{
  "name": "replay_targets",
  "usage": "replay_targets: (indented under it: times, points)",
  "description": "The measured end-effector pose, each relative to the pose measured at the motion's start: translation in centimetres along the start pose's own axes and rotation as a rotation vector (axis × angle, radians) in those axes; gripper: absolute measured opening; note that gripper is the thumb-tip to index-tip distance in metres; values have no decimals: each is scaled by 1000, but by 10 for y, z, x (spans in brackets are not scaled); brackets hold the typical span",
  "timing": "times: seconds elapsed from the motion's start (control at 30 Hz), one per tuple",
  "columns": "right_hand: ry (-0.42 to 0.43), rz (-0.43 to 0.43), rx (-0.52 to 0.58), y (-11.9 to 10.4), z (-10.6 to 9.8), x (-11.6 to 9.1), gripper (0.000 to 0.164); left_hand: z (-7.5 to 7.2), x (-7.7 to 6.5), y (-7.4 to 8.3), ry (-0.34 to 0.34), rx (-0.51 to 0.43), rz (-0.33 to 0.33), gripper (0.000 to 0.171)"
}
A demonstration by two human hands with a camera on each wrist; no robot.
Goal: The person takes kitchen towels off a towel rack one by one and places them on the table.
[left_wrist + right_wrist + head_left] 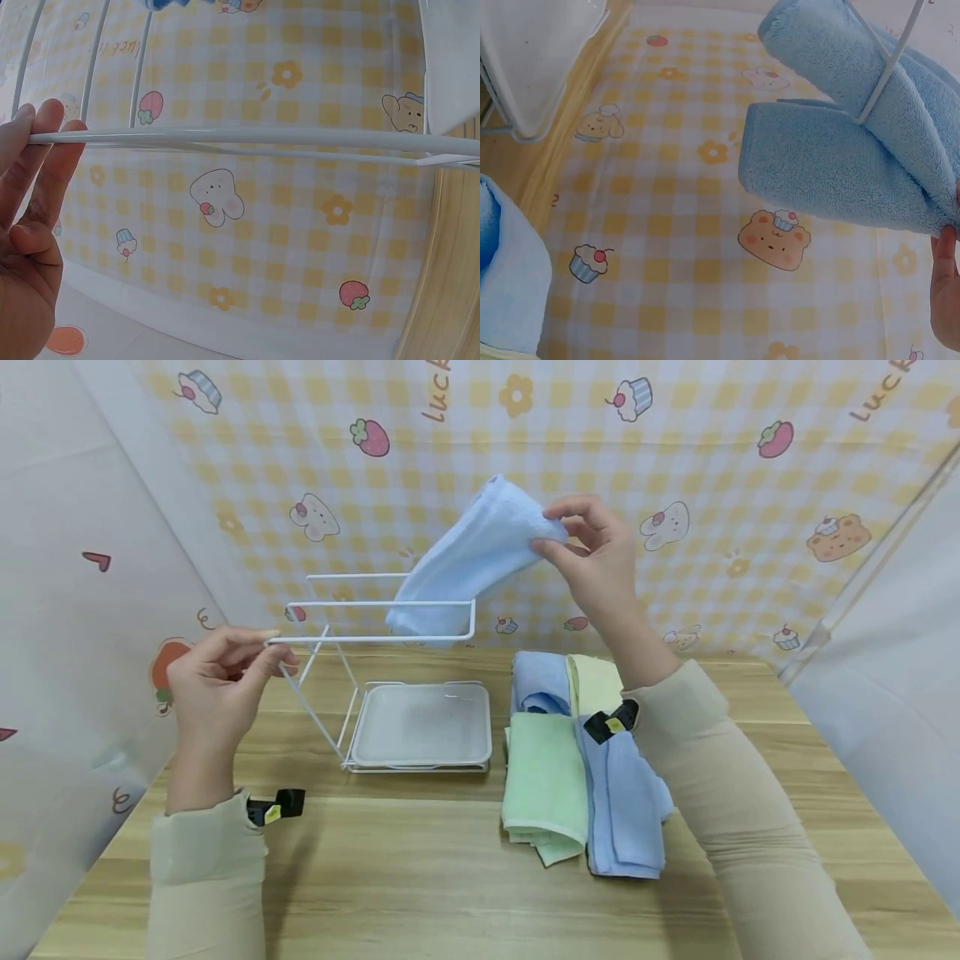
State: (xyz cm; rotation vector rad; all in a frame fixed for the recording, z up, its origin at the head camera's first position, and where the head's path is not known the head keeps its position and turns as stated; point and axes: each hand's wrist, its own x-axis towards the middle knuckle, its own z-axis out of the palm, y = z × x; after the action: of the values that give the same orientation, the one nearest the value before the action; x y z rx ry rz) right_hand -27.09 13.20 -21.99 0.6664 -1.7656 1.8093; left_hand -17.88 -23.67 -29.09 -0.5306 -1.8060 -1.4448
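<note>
A white wire rack (360,638) stands on the table, its upper bars sticking out to the right over a white tray (422,727). At the rack's upper left front corner, my left hand (213,689) pinches the wire between thumb and fingers; the left wrist view also has these fingers on the bar (262,136). My right hand (600,556) pinches one end of a light blue towel (480,543), raised above the rack's right end. The towel's lower end sits among the upper bars. In the right wrist view, the folded towel (817,161) straddles a bar.
Right of the tray lie folded towels: a green one (545,777), a blue one (630,818) beside it, and behind them another blue towel (538,675) and a pale yellow one (595,683). A patterned cloth (705,468) hangs behind the table.
</note>
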Motion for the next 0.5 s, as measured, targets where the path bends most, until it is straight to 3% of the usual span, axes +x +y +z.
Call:
replay_targets:
  times: [0.5]
  points:
    - [122, 12, 169, 2, -31, -10, 28, 0, 0, 1, 5, -9, 2, 10]
